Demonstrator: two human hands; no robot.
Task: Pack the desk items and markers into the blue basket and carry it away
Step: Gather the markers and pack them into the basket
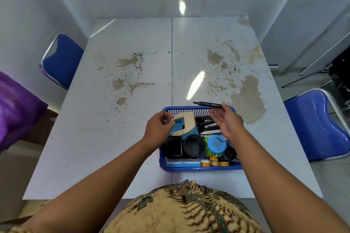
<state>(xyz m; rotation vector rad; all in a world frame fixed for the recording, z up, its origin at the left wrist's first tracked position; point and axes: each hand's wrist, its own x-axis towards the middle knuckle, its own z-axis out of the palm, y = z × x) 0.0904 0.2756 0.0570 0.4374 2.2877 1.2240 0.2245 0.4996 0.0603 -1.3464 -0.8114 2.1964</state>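
Head view | step: packing, it seems; blue basket (200,168) at your 1 o'clock | left hand (158,126) pinches wooden piece (186,121) over it | right hand (227,123) spread, marker (208,104) at fingertips, basket's 12 o'clock, grip unclear | next, likely: drop both in.

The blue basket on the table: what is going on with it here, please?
A person is packing desk items into the blue basket, which stands on the white table. The left hand pinches a flat tan piece above the basket. The right hand is open, with a black marker at its straight fingertips over the far rim. Markers, black cups and small jars already lie inside.
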